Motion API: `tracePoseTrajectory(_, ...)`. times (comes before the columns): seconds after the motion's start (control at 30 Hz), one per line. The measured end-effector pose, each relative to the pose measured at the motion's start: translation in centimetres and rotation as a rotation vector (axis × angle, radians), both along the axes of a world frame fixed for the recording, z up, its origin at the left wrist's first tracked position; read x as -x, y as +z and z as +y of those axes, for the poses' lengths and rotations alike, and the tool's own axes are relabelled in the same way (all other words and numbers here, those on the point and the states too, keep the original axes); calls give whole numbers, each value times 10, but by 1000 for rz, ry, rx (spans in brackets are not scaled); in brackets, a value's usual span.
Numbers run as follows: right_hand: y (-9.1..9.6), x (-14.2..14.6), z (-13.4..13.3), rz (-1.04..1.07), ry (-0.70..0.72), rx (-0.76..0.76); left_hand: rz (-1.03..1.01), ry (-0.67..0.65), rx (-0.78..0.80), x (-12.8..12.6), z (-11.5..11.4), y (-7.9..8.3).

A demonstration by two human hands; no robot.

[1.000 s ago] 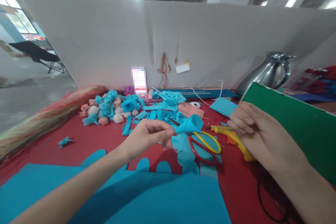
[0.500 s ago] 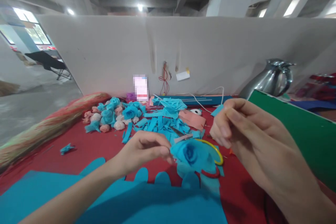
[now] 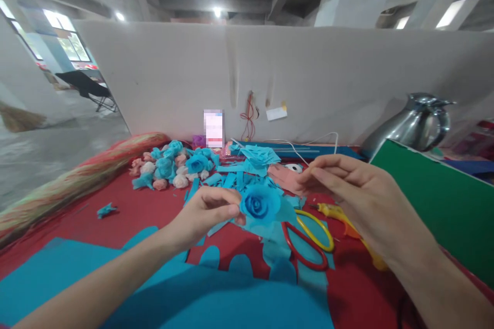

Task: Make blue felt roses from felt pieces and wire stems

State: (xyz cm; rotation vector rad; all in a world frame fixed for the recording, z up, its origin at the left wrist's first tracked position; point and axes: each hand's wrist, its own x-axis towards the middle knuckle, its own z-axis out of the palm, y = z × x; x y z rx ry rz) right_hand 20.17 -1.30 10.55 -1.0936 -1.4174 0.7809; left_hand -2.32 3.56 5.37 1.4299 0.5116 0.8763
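Note:
My left hand pinches the edge of a blue paper rose, whose coiled centre faces me. Just right of the rose is my right hand, its thumb and fingertips pressed together; whether anything is between them I cannot make out. Below the rose lie scissors with one red and one yellow handle, their blades hidden. Partly covered by my right hand is a yellow glue gun with an orange trigger. Loose blue paper strips pile up behind the rose.
Finished blue, pink and white paper flowers are heaped at the back left. A large blue sheet covers the table's front. On the right stand a green board and a steel jug. A phone leans against the white partition.
The rose, in my left hand, has tilted up and moved slightly left. My right hand has moved lower, and more of the scissors and the glue gun shows.

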Motion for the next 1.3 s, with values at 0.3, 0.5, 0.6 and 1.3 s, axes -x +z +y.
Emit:
tracePoseTrajectory(0.3, -23, -17, 26, -448, -374, -37, -60, -1, 1, 0, 2, 2)
tracePoseTrajectory(0.5, -35, -19, 39, -672, -373, -183, -86, -12, 36, -1, 2, -1)
tracePoseTrajectory(0.6, -27, -13, 31, -701, -267, -280, -92, -51, 53, -1, 2, -5)
tracePoseTrajectory(1.3, -12, 16, -5, -258, 55, -55, -180, -46, 383, -15, -19, 0)
